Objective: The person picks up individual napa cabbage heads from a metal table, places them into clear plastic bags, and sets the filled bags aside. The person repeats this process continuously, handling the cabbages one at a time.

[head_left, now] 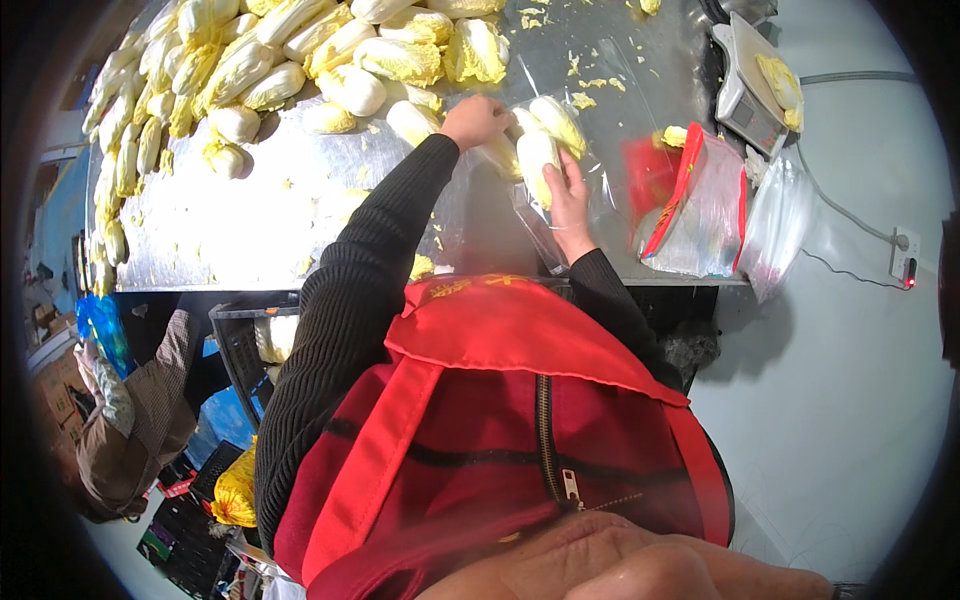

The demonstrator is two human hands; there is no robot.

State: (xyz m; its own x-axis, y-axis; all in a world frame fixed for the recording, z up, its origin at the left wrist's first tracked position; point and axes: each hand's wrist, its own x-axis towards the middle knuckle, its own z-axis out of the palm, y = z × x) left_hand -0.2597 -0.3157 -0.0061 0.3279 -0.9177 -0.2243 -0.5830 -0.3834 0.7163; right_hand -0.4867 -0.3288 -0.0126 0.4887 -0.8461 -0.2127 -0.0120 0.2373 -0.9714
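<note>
Small pale-yellow napa cabbages (538, 165) lie side by side in front of me, with a clear plastic bag (540, 228) around and beneath them. My right hand (570, 205) grips the nearest one from its right side, thumb pressed along it. At the left side of these cabbages is my left hand (475, 122), its fingers curled in. What those fingers pinch, if anything, is too small to make out. Another cabbage (412, 122) lies just left of my left hand. Beyond it rises a large heap of napa cabbages (340, 50).
Loose leaf scraps (590, 84) dot the metal table (250, 245). At its right edge stand a red-edged clear package (700, 205), a plastic bag (778, 220) and a scale (745, 90) bearing a cabbage. A black crate (238, 350) and another person (150, 420) are at the lower left.
</note>
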